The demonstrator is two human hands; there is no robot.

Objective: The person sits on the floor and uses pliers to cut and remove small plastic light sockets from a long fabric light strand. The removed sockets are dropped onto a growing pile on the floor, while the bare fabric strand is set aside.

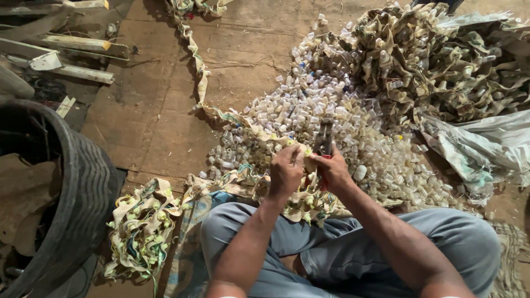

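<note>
Strip (pixel 298 148) pinched in left hand (pixel 285 170); right hand (pixel 331 168) grips pliers (pixel 324 138) (jaws up).

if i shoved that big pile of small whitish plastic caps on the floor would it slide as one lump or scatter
The pile of small whitish plastic caps would probably scatter: the pieces lie loose, and strays already dot its edges. They look small and hollow, so likely light. Many seem round, so some may roll across the flat brown cardboard floor covering. The crumpled strip of cream plastic lying beside it might snag a few.
</note>
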